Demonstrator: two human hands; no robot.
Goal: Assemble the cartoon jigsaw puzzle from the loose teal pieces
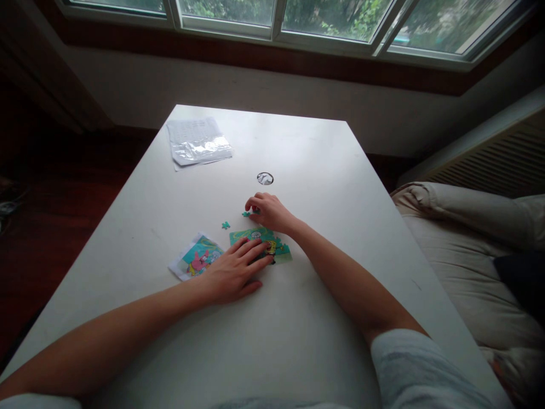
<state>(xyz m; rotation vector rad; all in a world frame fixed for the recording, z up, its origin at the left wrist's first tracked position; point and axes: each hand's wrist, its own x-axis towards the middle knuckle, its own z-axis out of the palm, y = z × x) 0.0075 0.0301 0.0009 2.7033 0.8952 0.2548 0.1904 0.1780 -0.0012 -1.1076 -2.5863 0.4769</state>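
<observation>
A small, partly assembled cartoon jigsaw [281,248] lies on the white table [298,147]. My left hand [235,271] rests flat on its left part, fingers stretched out. My right hand [269,211] is just behind the jigsaw, fingers curled in a pinch on a small teal piece [246,214]. Another loose teal piece [225,225] lies a little to the left. A printed picture card [193,258] with the same cartoon sits beside my left hand.
A clear plastic bag on papers [198,142] lies at the table's far left. A round cable hole [264,178] is in the tabletop behind my right hand. A cushioned seat [468,238] stands to the right; windows run along the back wall.
</observation>
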